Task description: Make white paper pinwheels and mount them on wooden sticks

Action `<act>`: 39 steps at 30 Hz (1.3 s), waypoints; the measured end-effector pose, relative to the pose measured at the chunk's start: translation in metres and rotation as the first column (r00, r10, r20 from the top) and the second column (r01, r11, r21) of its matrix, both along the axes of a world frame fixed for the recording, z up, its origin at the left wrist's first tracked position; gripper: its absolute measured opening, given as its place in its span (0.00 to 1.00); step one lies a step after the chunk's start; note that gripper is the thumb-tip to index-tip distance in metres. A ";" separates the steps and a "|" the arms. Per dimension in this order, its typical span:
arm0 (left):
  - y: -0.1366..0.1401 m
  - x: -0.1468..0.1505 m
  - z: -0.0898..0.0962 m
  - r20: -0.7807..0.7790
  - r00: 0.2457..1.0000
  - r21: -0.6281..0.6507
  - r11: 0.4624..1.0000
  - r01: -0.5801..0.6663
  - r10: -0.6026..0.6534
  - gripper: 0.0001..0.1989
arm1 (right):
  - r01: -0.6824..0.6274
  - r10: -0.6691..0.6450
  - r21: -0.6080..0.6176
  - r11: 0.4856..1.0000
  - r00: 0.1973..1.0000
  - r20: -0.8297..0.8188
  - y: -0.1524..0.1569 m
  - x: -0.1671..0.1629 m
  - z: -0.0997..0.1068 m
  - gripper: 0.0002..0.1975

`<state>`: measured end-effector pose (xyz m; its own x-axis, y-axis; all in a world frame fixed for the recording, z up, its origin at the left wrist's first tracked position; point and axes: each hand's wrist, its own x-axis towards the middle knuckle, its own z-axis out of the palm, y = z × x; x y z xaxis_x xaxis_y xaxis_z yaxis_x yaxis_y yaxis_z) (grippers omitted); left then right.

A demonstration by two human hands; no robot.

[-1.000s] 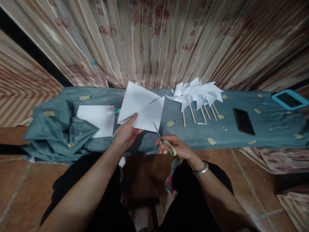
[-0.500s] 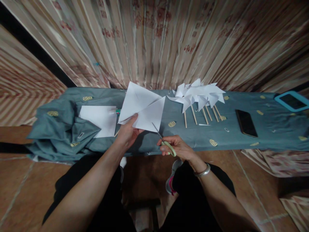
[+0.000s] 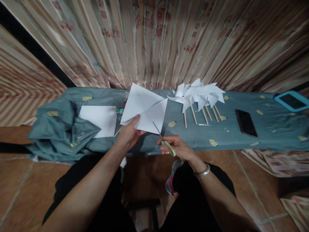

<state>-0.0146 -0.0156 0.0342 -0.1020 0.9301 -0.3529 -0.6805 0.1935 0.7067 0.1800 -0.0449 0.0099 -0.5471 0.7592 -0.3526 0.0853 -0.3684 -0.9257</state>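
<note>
Phone (image 3: 246, 123): one, gap to pinwheels (image 3: 200, 93). Bench (image 3: 193, 138) edge near one scissors (image 3: 170, 147), right fingers (image 3: 172, 138) gripping. Left fingers (image 3: 135, 120) pinch one sheet (image 3: 153, 116).

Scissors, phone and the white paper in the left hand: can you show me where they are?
Scissors (image 3: 166, 142): head view, on the green handle near the blades.
Phone (image 3: 246, 123): head view, on its dark screen.
Held paper (image 3: 146, 111): head view, near its middle.
</note>
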 end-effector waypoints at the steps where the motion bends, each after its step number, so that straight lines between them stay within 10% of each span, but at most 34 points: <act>1: 0.000 0.000 0.001 -0.002 1.000 -0.002 1.000 -0.001 0.001 0.12 | 0.010 -0.010 -0.012 1.000 1.000 -0.003 0.000 0.000 0.000 0.22; 39: -0.008 0.006 -0.003 -0.032 0.995 -0.030 0.995 0.097 -0.098 0.13 | 0.084 -0.085 -0.032 0.996 0.996 -0.021 0.002 -0.002 -0.003 0.24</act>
<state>-0.0082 -0.0233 0.0309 -0.0233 0.9258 -0.3772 -0.6333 0.2783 0.7222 0.1775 -0.0427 0.0074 -0.4896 0.7919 -0.3649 0.0317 -0.4020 -0.9151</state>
